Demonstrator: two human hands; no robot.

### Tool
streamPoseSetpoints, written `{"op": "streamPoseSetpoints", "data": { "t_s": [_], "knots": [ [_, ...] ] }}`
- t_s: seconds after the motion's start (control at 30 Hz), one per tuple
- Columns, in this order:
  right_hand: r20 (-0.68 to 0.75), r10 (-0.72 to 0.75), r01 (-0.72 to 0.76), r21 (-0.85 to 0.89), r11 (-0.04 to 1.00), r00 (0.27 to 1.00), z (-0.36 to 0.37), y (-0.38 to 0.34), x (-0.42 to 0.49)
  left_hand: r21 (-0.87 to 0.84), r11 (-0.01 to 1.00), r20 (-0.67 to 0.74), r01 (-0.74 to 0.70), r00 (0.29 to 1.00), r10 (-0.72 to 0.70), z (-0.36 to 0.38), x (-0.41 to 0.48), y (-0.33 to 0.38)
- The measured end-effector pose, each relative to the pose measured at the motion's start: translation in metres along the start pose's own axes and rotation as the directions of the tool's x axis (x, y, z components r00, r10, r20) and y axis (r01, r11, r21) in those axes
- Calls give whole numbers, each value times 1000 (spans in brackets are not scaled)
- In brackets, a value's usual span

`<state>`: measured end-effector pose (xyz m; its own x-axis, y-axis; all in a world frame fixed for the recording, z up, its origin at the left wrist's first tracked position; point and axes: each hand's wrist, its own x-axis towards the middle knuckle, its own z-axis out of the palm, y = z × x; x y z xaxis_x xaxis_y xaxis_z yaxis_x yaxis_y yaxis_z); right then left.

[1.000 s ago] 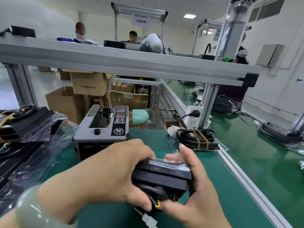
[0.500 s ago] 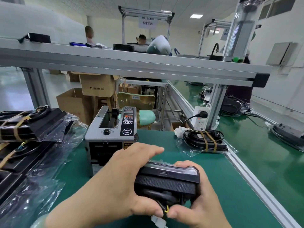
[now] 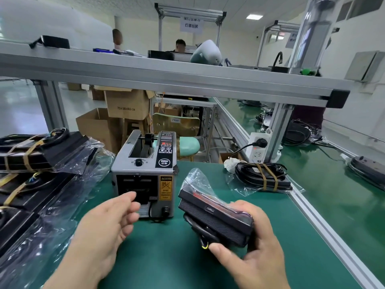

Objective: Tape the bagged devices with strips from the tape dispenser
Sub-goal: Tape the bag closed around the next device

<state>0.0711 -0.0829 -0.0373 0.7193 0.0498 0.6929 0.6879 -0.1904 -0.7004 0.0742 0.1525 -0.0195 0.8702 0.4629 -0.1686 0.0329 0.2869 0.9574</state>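
A grey electric tape dispenser [image 3: 145, 174] stands on the green table, its outlet slot facing me. My left hand [image 3: 112, 222] is stretched toward that slot, fingers relaxed and empty, fingertips just short of the outlet. My right hand [image 3: 252, 243] grips a black device in a clear plastic bag [image 3: 214, 215], held above the table to the right of the dispenser; the bag's loose end sticks up. A taped, bagged device [image 3: 262, 176] lies at the back right.
Several bagged black devices [image 3: 41, 155] are stacked on the left, plastic spilling toward me. An aluminium shelf beam [image 3: 166, 80] crosses overhead. A power strip [image 3: 258, 149] hangs on the right post. The table's metal edge rail [image 3: 325, 222] runs along the right. People sit in the background.
My left hand has let go of the bagged device and moved left and forward to the dispenser's outlet. My right hand now holds the device alone, shifted to the right.
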Motion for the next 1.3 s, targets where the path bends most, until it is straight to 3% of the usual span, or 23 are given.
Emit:
{"op": "streamPoseSetpoints", "data": {
  "t_s": [0.1, 0.2, 0.73, 1.3],
  "knots": [
    [-8, -8, 7, -76, 997, 1000, 1, -3, 0, -160, 968, -11, 192, 980, -197, 0, 10, 6],
    [-15, -14, 13, -96, 995, 1000, 0, -4, 0, -214, 942, 12, 258, 965, -261, 4, 14, 11],
    [21, -23, 25, -85, 996, 1000, 3, -4, -1, -160, 918, 14, 364, 930, -366, 12, 24, 26],
    [27, -50, 52, -86, 995, 998, 3, -4, -1, -158, 929, -26, 336, 939, -344, 18, 35, 23]
  ]
}}
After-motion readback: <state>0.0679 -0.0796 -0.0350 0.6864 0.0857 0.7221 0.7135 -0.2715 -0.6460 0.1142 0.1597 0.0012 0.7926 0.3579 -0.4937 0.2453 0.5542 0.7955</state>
